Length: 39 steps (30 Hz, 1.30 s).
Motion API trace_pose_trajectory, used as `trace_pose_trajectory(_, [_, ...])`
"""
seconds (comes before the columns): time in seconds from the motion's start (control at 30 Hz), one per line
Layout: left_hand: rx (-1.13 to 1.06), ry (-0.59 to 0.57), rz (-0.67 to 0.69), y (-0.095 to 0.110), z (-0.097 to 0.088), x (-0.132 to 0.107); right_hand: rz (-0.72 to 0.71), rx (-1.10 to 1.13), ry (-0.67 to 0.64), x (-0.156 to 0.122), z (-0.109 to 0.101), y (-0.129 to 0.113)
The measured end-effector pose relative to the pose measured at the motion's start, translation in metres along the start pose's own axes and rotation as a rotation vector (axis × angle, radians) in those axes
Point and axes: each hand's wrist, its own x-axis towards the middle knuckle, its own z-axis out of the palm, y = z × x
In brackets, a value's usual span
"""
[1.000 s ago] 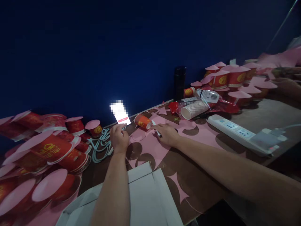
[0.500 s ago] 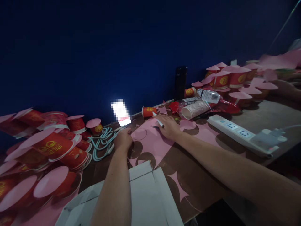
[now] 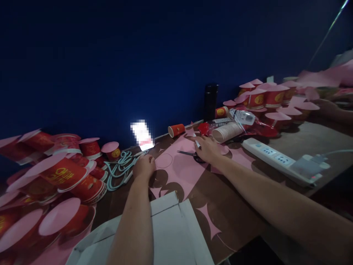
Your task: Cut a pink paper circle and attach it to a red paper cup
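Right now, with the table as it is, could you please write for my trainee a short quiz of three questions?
1. Fill in: on the pink sheet, near the left hand, a ____ is drawn.
2. Choose what stands upright: A) stack of white cups, B) flask, C) power strip.
3. True or false: the scissors are nearer the left hand than the right hand.
Key: 1. circle; 2. B; 3. false.

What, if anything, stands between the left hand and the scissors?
Nothing visible blocks the way: between the left hand and the scissors lies just the flat pink sheet with its drawn circle. The right hand, holding a white pen-like object, is close beside the scissors, on the side away from the left hand.
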Motion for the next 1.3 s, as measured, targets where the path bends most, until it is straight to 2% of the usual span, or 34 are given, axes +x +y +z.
trace_pose_trajectory(0.33, [-0.008,-0.042,-0.029,0.0,0.001,0.002,0.215,-0.107,-0.201,0.005,-0.005,0.01])
trace_pose_trajectory(0.47, [-0.029,-0.05,-0.005,-0.001,0.001,0.003,0.219,-0.115,-0.189,0.005,-0.006,0.01])
trace_pose_trajectory(0.63, [-0.063,-0.101,-0.011,-0.001,-0.001,0.002,0.086,-0.052,-0.116,0.002,-0.023,0.006])
trace_pose_trajectory(0.8, [-0.112,-0.1,0.025,-0.003,0.001,0.003,-0.12,-0.098,-0.349,-0.008,-0.037,-0.004])
trace_pose_trajectory(0.97, [-0.192,-0.127,0.012,-0.005,0.002,0.004,-0.172,-0.18,-0.438,-0.011,-0.039,-0.012])
trace_pose_trajectory(1.07, [-0.344,-0.122,0.016,-0.005,0.003,0.005,-0.147,-0.175,-0.502,-0.008,-0.039,-0.011])
trace_pose_trajectory(1.17, [-0.645,-0.124,-0.014,-0.005,0.0,0.005,-0.094,-0.053,-0.532,-0.008,-0.04,-0.006])
trace_pose_trajectory(1.23, [-0.802,-0.186,-0.057,-0.004,-0.002,0.004,-0.031,0.059,-0.516,-0.009,-0.04,-0.001])
trace_pose_trajectory(1.3, [-0.853,-0.244,-0.087,-0.002,-0.003,0.001,0.01,0.201,-0.54,-0.01,-0.041,0.004])
